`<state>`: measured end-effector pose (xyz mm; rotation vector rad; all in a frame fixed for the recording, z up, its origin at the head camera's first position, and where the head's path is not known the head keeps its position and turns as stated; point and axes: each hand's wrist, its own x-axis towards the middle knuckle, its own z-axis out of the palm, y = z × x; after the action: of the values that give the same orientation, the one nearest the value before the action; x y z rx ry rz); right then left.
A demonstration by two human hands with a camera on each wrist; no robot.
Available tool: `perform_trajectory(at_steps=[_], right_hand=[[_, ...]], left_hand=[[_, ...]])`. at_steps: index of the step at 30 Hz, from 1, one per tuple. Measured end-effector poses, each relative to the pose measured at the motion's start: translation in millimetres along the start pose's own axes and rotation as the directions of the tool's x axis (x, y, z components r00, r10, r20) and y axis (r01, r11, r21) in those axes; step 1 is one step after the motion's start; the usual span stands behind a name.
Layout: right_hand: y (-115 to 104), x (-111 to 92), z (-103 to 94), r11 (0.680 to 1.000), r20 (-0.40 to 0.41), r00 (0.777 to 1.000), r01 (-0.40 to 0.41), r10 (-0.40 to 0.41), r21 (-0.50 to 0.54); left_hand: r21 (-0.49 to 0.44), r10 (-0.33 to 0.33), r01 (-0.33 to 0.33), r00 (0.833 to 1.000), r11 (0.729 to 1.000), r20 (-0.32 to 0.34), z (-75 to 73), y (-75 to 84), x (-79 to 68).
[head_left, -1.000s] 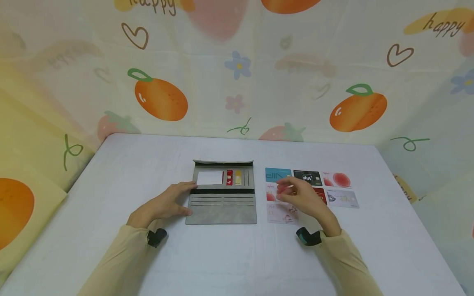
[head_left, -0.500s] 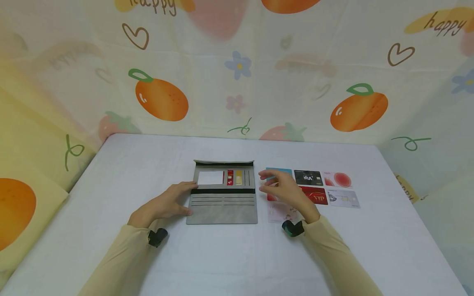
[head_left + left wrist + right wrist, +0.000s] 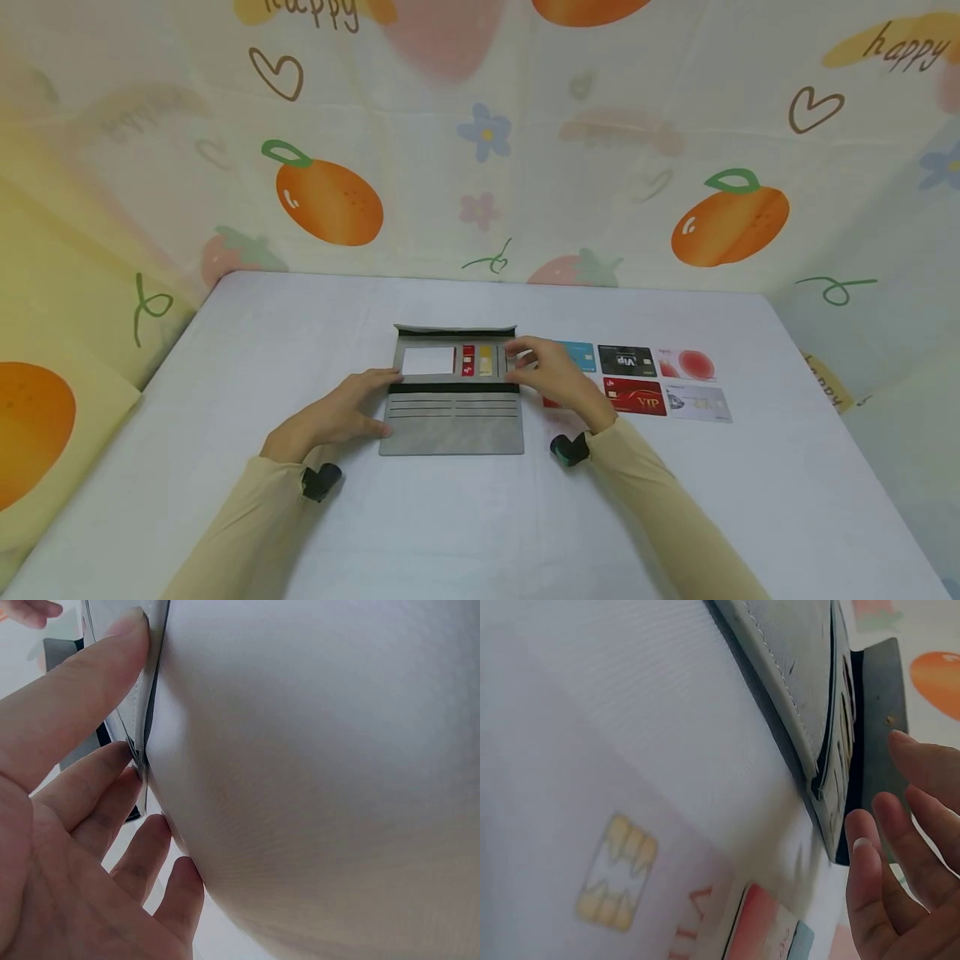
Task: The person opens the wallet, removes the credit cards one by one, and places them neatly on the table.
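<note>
A grey wallet (image 3: 450,437) lies unfolded on the white table. Its upper half holds a white card (image 3: 428,361), a red card (image 3: 468,361) and a yellow card (image 3: 486,362) in slots. My left hand (image 3: 330,415) rests against the wallet's left edge; in the left wrist view its thumb (image 3: 90,686) lies on the wallet and the fingers touch the side. Over the wallet's upper right edge is my right hand (image 3: 551,371), fingers loosely bent. Nothing shows between those fingers (image 3: 866,877) in the right wrist view; whether they touch the wallet, I cannot tell.
Right of the wallet lie several cards: teal (image 3: 582,356), black Vip (image 3: 626,361), pink with a red circle (image 3: 687,364), red VIP (image 3: 634,397) and silver (image 3: 697,403). My right hand and wrist partly cover others. A fruit-print cloth (image 3: 420,167) hangs behind the table.
My right hand has moved left from above the cards to the wallet's right edge, uncovering the red VIP card and part of the teal one. My left hand stays in place.
</note>
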<state>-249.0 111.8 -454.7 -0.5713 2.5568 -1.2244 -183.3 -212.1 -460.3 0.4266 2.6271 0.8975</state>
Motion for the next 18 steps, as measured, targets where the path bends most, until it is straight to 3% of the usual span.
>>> perform_trajectory(at_steps=[11, 18], right_hand=[[-1, 19, 13.0, 0.999, 0.016, 0.999, -0.029, 0.029, -0.02], [-1, 29, 17.4, 0.994, 0.043, 0.999, -0.005, 0.01, -0.109]], left_hand=[[-0.002, -0.007, 0.007, 1.0, 1.0, 0.003, 1.0, -1.5, 0.9], [0.009, 0.001, -0.001, 1.0, 1.0, 0.005, 0.5, -0.5, 1.5]])
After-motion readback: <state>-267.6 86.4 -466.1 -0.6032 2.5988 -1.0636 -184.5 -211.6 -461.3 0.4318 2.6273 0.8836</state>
